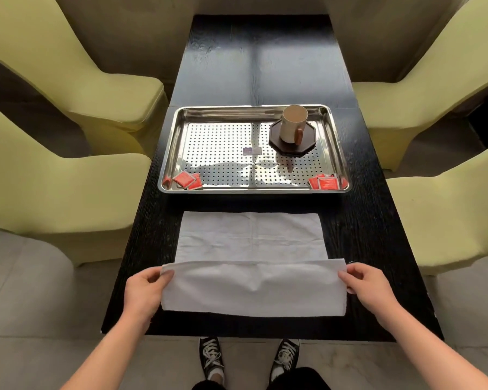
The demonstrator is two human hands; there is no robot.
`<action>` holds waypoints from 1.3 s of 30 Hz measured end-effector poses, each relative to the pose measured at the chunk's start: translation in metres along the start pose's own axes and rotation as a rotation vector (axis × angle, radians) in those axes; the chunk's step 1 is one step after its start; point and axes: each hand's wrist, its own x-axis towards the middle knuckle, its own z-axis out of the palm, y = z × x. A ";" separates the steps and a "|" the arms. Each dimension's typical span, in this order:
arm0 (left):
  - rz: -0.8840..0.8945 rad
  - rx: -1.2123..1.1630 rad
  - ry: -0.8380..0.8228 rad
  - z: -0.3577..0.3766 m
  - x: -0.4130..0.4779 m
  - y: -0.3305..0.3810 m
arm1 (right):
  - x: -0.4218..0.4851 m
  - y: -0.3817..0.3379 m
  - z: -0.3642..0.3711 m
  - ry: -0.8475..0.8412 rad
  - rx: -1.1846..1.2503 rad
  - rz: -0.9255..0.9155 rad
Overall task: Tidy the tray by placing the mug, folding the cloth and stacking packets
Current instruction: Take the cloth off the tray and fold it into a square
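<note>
Cloth (252,263) edge in 2 hands (144,291)

The shiny metal tray (254,111) with small holes sits in the middle of the frame. A cream mug (291,124) stands upright on a dark coaster (292,142) in its upper right. Red packets (184,180) lie in its lower left corner, and more red packets (326,182) in its lower right. The white cloth (252,263) lies below the tray, its near edge lifted and folded over.

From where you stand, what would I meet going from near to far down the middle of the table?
Folded-over near edge of the white cloth → its flat far half → tray front rim → small label on the perforated floor → tray's far rim → bare black table.
</note>
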 end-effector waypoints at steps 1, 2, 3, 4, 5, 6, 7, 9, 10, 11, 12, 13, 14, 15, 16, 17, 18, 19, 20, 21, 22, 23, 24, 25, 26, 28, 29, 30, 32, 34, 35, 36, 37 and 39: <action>-0.011 0.001 0.006 0.003 0.008 0.005 | 0.009 -0.006 0.001 0.006 -0.015 0.006; -0.020 0.002 0.010 0.006 0.017 0.010 | 0.019 -0.011 0.002 0.010 -0.031 0.010; -0.025 0.004 0.012 0.010 0.025 0.015 | 0.028 -0.017 0.002 0.013 -0.050 0.010; -0.028 0.002 0.013 0.013 0.033 0.020 | 0.037 -0.022 0.003 0.016 -0.071 0.009; -0.030 0.000 0.015 0.017 0.042 0.025 | 0.047 -0.028 0.004 0.021 -0.087 0.009; -0.033 0.003 0.018 0.022 0.049 0.031 | 0.056 -0.033 0.004 0.027 -0.099 0.012; -0.039 0.008 0.025 0.027 0.057 0.035 | 0.065 -0.038 0.005 0.034 -0.114 0.015; -0.051 0.020 0.032 0.037 0.073 0.042 | 0.082 -0.046 0.008 0.047 -0.151 0.022; -0.059 0.024 0.030 0.042 0.081 0.045 | 0.090 -0.049 0.009 0.055 -0.168 0.026; -0.067 0.033 0.027 0.047 0.088 0.047 | 0.097 -0.052 0.011 0.063 -0.184 0.028; -0.074 0.045 0.028 0.051 0.096 0.048 | 0.104 -0.055 0.013 0.072 -0.198 0.031; -0.079 0.058 0.031 0.055 0.103 0.049 | 0.110 -0.057 0.015 0.082 -0.211 0.036; -0.082 0.071 0.036 0.058 0.111 0.049 | 0.117 -0.059 0.018 0.092 -0.226 0.046; -0.082 0.084 0.044 0.061 0.117 0.049 | 0.122 -0.061 0.020 0.096 -0.241 0.059; -0.081 0.098 0.050 0.063 0.122 0.049 | 0.125 -0.061 0.021 0.098 -0.253 0.074; -0.079 0.118 0.051 0.066 0.128 0.048 | 0.130 -0.062 0.023 0.099 -0.265 0.092; -0.077 0.137 0.052 0.069 0.135 0.048 | 0.134 -0.062 0.024 0.099 -0.278 0.108; -0.078 0.155 0.053 0.071 0.140 0.048 | 0.137 -0.062 0.026 0.097 -0.292 0.120; -0.079 0.173 0.058 0.074 0.144 0.048 | 0.140 -0.063 0.027 0.096 -0.304 0.131; -0.078 0.200 0.070 0.076 0.148 0.048 | 0.143 -0.063 0.028 0.099 -0.312 0.141; -0.075 0.236 0.086 0.078 0.152 0.048 | 0.145 -0.064 0.029 0.102 -0.320 0.152; -0.075 0.274 0.103 0.080 0.155 0.048 | 0.147 -0.065 0.030 0.102 -0.327 0.163; -0.076 0.308 0.115 0.082 0.156 0.049 | 0.149 -0.065 0.031 0.100 -0.332 0.174; -0.080 0.336 0.125 0.084 0.157 0.049 | 0.151 -0.066 0.031 0.095 -0.336 0.182; -0.085 0.358 0.136 0.086 0.158 0.049 | 0.153 -0.067 0.031 0.091 -0.342 0.184; -0.097 0.382 0.152 0.090 0.160 0.050 | 0.157 -0.069 0.032 0.090 -0.349 0.182; -0.101 0.389 0.158 0.091 0.160 0.051 | 0.158 -0.069 0.032 0.092 -0.352 0.182; -0.103 0.393 0.163 0.092 0.161 0.052 | 0.159 -0.069 0.033 0.092 -0.358 0.183; -0.106 0.396 0.168 0.094 0.162 0.052 | 0.161 -0.068 0.036 0.086 -0.372 0.189; -0.107 0.417 0.167 0.096 0.163 0.052 | 0.162 -0.065 0.038 0.090 -0.364 0.192; -0.105 0.438 0.171 0.096 0.162 0.052 | 0.163 -0.062 0.038 0.097 -0.356 0.188; -0.100 0.457 0.180 0.096 0.162 0.051 | 0.164 -0.060 0.038 0.107 -0.352 0.181; -0.091 0.476 0.191 0.096 0.162 0.051 | 0.164 -0.058 0.038 0.120 -0.352 0.173; -0.068 0.514 0.210 0.095 0.161 0.052 | 0.162 -0.055 0.038 0.161 -0.330 0.152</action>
